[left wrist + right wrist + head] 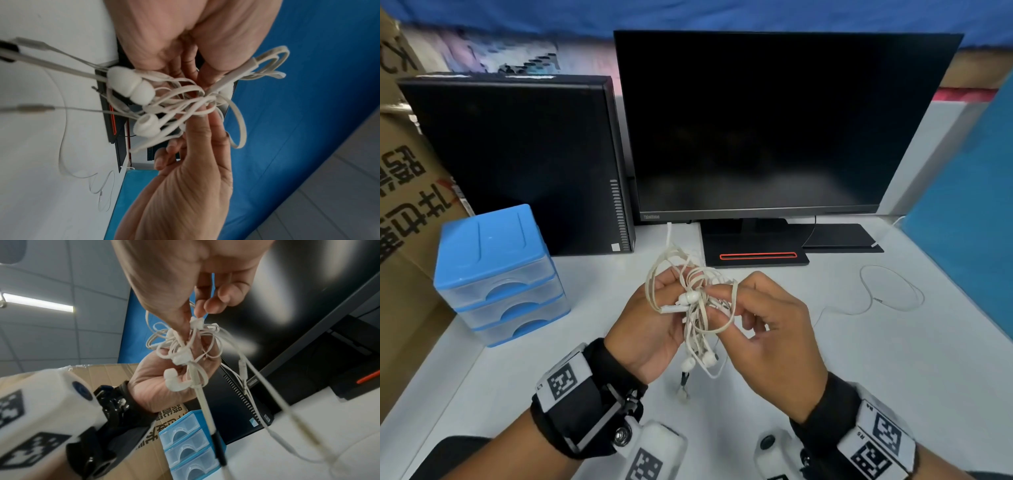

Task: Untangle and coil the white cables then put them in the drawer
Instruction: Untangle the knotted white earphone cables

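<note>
A tangled bundle of white earphone cables (697,301) hangs in the air above the white desk (859,359), between both hands. My left hand (654,318) grips the left side of the knot. My right hand (760,318) pinches strands on its right side with thumb and forefinger. Earbuds (708,359) and a dark plug (684,378) dangle below. In the left wrist view the tangle (185,100) sits between both hands' fingertips, and in the right wrist view the knot (185,350) shows with earbuds (172,382) hanging. A small blue drawer unit (496,274) stands at the left, its three drawers closed.
A thin white cable (887,291) lies loose on the desk at the right. A black monitor (774,126) on its stand (756,255) and a black computer case (517,161) stand behind. Cardboard boxes (404,192) line the left; a blue partition (969,219) the right.
</note>
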`<state>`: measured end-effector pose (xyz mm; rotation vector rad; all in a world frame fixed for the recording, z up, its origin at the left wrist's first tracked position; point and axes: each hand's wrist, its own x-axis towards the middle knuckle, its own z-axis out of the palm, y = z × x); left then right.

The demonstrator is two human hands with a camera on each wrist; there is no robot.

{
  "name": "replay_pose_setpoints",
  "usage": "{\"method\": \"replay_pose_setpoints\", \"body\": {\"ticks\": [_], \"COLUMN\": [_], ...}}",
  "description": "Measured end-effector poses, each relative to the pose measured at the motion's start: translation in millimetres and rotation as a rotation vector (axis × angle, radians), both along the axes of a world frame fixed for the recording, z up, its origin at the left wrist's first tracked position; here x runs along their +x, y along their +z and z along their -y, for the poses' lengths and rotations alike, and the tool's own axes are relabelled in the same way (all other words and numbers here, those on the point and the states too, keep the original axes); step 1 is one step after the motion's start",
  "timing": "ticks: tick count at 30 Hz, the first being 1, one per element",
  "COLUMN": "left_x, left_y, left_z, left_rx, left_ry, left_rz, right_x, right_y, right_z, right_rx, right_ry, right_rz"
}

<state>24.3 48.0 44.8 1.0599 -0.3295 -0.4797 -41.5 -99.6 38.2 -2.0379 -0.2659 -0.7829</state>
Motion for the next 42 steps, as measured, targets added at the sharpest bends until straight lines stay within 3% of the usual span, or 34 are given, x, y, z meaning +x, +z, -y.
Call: {"method": "replay_pose_setpoints", "body": {"ticks": [11,24,30,37,42], "left_x": [-2.0,-4.8,-4.8,-5.8,2.4], "left_y": [-0.9,5.2,-0.1,-4.2,-5.0], "left_z": [5.4,4.0,3.8,9.2,-1.2], "left_rx": [-0.052,-0.056,0.032,0.193,0.097], "left_ry": [-0.086,-0.033,0.060,0.164,-0.041], "left_rz": [-0.212,-0.041,0.029,0.078,-0.037], "right_x": [2.3,0.0,4.1,8.6,9.5], "right_y": [9.4,10.0,9.8,16.4,23.7], "right_z": [6.1,3.1,4.6,7.8,15.5], "right_rx": [-0.114,0.164,0.370,0.551,0.610], "right_ry": [0.027,0.020,0.119,0.105,0.041], "right_rz": [-0.065,-0.035,-0.243,-0.448,-0.525]}}
